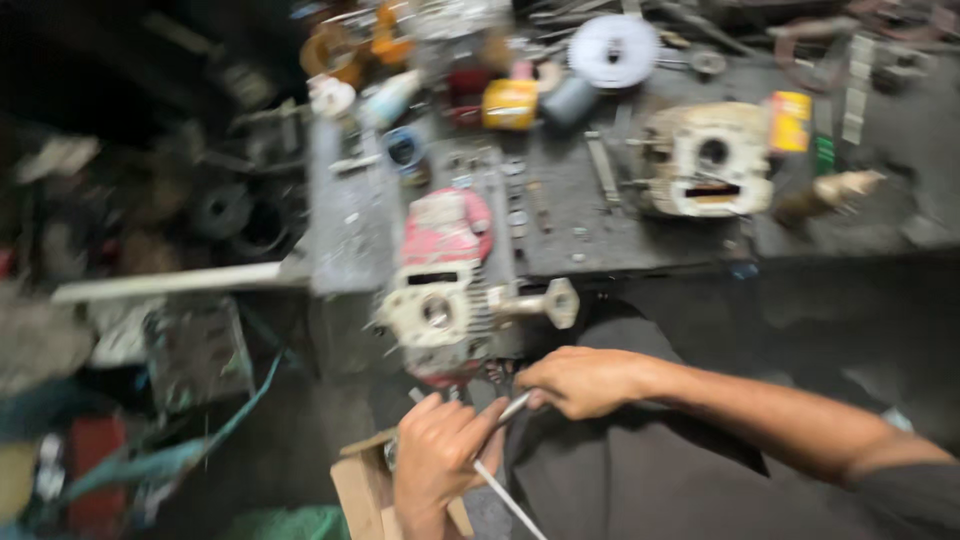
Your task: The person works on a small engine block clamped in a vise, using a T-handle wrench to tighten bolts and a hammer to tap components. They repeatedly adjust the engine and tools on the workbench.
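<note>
The small engine (445, 290), red and cream, sits at the front edge of the workbench (600, 220). Just below the engine, the left hand (435, 455) is clenched around a thin metal rod (505, 490). The right hand (580, 380) grasps the rod's upper end beside it. Behind the engine, to the right, lies a second cream engine block (705, 160).

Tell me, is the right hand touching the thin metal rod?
Touching. In the head view, the right hand closes its fingers around the thin metal rod, with no gap showing; the left hand grips it lower down.
</note>
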